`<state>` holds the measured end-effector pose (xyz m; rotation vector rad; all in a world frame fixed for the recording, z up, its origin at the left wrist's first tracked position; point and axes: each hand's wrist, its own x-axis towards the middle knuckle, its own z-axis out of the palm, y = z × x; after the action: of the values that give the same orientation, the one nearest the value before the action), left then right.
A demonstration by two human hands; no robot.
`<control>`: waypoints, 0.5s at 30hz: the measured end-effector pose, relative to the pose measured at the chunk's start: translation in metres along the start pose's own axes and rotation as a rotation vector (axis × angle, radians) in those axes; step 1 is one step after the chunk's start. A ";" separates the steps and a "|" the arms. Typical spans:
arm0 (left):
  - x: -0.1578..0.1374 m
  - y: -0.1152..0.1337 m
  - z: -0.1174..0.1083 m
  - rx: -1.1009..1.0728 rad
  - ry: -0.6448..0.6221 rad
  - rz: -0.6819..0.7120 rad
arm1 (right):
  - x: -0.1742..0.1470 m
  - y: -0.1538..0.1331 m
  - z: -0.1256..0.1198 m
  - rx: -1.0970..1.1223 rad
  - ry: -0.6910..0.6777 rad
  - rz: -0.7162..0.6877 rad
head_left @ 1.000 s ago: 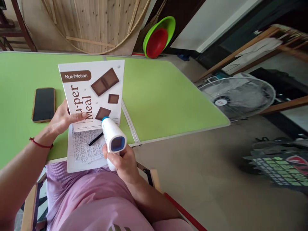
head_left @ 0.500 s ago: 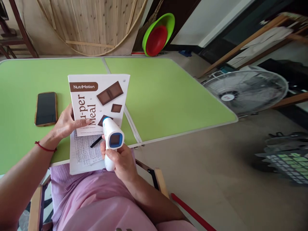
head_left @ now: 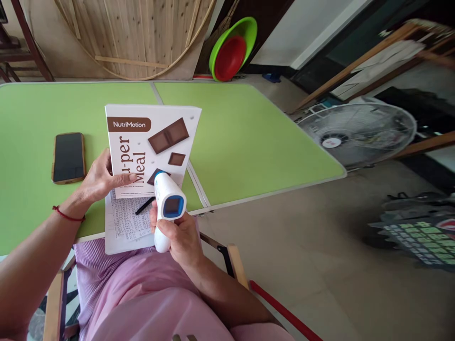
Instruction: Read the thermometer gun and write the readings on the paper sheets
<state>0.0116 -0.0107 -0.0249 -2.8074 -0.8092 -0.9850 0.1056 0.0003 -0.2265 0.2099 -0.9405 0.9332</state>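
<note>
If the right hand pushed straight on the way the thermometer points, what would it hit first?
Most likely the pouch: the thermometer in the right hand aims its tip at the pouch's lower front, which the left hand holds upright. The gap between them is unclear.

Both hands (head_left: 101, 180) (head_left: 177, 234) closed, gripping.

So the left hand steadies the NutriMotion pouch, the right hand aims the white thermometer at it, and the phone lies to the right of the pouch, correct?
Not quite: in the head view the phone lies left of the NutriMotion pouch. The rest holds: left hand on it, right hand aiming the white thermometer.
</note>
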 end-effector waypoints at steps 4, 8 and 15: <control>0.000 0.001 0.001 0.001 0.003 0.006 | -0.001 -0.001 0.001 -0.004 0.017 0.029; 0.000 -0.002 -0.001 0.008 -0.009 0.001 | -0.001 0.001 0.003 0.007 0.045 0.017; 0.002 -0.004 -0.001 -0.026 -0.012 0.003 | 0.000 0.000 0.006 0.027 0.036 0.039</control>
<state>0.0100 -0.0063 -0.0230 -2.8381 -0.7995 -0.9867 0.1019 -0.0029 -0.2225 0.1972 -0.9017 0.9830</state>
